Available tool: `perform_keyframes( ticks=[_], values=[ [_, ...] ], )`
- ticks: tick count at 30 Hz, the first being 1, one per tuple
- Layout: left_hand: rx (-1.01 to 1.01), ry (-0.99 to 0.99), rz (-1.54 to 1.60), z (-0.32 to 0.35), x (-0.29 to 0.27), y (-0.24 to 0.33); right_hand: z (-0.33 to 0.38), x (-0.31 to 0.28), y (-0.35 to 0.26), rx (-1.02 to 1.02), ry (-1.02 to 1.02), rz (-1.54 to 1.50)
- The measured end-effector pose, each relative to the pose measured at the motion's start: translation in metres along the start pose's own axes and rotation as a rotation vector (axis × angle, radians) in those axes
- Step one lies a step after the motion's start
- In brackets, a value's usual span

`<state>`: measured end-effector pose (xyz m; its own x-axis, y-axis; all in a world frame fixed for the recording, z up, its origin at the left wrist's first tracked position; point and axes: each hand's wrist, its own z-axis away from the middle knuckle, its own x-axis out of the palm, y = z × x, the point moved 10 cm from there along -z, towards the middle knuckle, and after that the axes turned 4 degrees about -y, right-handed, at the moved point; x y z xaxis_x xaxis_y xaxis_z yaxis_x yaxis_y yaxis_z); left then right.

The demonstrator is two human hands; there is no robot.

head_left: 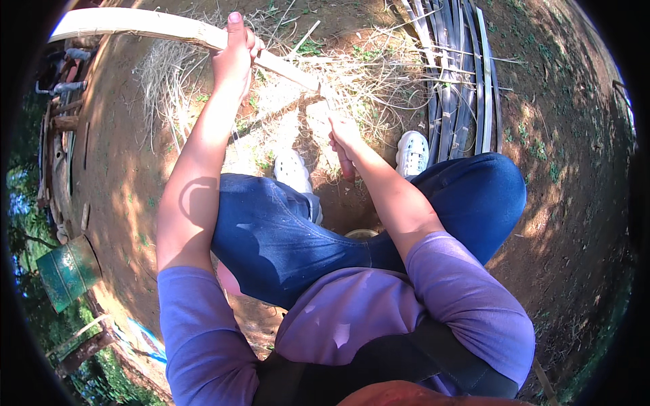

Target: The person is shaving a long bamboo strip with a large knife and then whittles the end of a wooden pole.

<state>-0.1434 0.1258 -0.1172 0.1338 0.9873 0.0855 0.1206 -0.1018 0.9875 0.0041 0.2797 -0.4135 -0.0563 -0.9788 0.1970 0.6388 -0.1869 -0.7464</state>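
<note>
My left hand (pixel 235 59) is closed around a long pale strip of split bamboo or wood (pixel 135 21), thumb pointing up along it. From the hand the strip curves away to the upper left, and its shorter part slants down to the right, ending above my right hand (pixel 345 135). That hand is closed on a tool whose brown handle (pixel 347 168) sticks out below the fist. It looks like a knife, but the blade is mostly lost in the glare near the strip's end.
Thin curled shavings (pixel 379 64) cover the ground around my white shoes (pixel 292 169). A bundle of long dark strips (pixel 450 81) lies at the upper right. On the left are a green metal container (pixel 70 272) and stacked logs (pixel 66 124).
</note>
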Motion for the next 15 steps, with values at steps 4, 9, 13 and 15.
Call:
perform_keyframes(
  ticks=[4,9,13,15],
  values=[
    [-0.061,0.006,0.026,0.003,-0.006,-0.003,0.021,0.036,-0.039,-0.185,-0.051,-0.061],
    [0.002,-0.034,0.052,-0.005,-0.002,-0.002,0.003,-0.016,0.015,-0.023,0.008,0.202],
    [-0.019,0.011,0.064,0.002,0.0,0.0,0.01,0.01,0.007,0.058,0.013,-0.06],
    [-0.019,-0.002,0.073,-0.002,-0.005,-0.003,0.019,0.025,-0.028,-0.144,-0.013,0.018]
  ],
)
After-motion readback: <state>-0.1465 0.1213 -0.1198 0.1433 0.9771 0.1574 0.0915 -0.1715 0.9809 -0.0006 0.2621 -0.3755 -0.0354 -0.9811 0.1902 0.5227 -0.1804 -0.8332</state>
